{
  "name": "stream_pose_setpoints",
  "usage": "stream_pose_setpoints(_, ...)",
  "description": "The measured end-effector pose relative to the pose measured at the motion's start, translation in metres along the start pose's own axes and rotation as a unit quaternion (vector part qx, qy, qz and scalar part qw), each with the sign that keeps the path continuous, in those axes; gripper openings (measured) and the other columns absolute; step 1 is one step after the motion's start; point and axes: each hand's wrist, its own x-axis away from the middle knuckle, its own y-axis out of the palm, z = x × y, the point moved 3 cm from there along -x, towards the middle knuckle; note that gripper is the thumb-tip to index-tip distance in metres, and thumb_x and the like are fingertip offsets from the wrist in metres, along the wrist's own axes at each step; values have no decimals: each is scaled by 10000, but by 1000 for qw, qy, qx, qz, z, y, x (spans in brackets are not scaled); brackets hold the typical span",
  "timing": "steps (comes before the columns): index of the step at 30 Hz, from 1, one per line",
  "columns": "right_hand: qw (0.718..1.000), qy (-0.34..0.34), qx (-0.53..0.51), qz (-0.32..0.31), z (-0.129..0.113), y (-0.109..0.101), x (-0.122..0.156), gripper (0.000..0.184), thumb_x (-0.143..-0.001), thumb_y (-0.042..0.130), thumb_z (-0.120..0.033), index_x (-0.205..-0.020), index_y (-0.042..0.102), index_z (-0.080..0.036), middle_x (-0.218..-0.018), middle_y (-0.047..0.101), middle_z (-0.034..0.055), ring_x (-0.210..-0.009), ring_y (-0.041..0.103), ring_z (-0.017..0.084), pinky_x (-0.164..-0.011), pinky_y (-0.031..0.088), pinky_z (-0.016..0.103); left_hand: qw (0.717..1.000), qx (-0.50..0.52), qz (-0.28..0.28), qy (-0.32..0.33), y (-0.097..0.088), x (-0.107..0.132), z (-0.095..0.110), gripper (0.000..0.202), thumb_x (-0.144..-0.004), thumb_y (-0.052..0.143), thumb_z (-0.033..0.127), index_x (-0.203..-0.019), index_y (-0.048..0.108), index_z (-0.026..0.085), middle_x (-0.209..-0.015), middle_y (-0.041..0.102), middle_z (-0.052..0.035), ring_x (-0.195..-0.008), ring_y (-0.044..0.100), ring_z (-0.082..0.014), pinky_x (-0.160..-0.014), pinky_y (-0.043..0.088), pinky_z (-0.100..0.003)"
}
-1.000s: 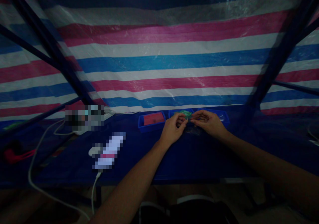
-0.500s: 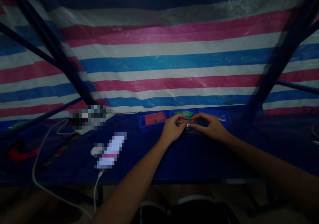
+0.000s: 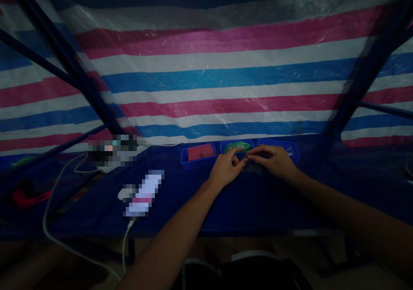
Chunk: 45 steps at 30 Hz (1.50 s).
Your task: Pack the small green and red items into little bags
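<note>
My left hand (image 3: 226, 166) and my right hand (image 3: 275, 160) meet in front of the blue bins, fingertips almost touching. Thumb and forefinger of the right are pinched on the top of a small clear plastic bag (image 3: 254, 168), which hangs dimly below the fingers. The left hand is closed at the bag's other side, its thumb and forefinger curled together. What lies inside the bag is too dark to make out. Just behind the hands, green packets (image 3: 238, 146) fill the middle bin (image 3: 222, 149).
A left bin (image 3: 192, 165) holds a stack of red pieces (image 3: 200, 152). The right bin (image 3: 296, 146) contains clear plastic. A phone (image 3: 145, 195) with a white cable (image 3: 124, 242) lies at left, near a power strip (image 3: 119, 163). Striped sheeting (image 3: 206, 79) hangs behind the table (image 3: 274, 208).
A shiny bit between my fingertips no longer shows. My left fingers have curled and shifted slightly down, while the clear bag now spreads under the right fingertips.
</note>
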Motion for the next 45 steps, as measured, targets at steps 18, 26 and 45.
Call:
stream_pose_setpoints(18,998,-53,3,42,-8,-2,-1,205,-920,689,-452,-975,790,-282,-1122,769,57,-1098,703,272,-1050,527,488,966,247,33,-75,7,-11,-23,270,-828,787,264,-1052,717,131,-963,781,-109,-872,752,-184,-809,599,-306)
stream_pose_setpoints(26,1000,-23,5,7,-9,-5,-2,268,-960,623,-482,-1038,804,-300,-1119,787,41,-1063,725,284,-987,557,470,975,216,27,-48,7,-9,-16,193,-852,762,249,-1008,710,149,-1020,778,-97,-906,754,-186,-854,601,-330)
stream_pose_setpoints(45,924,-154,348,33,-7,-34,-6,241,-987,585,-382,-937,741,-205,-1075,753,114,-1087,655,320,-1018,489,520,998,59,34,-13,0,-7,-7,160,-917,677,310,-990,739,182,-948,765,-46,-817,702,-165,-694,514,-256)
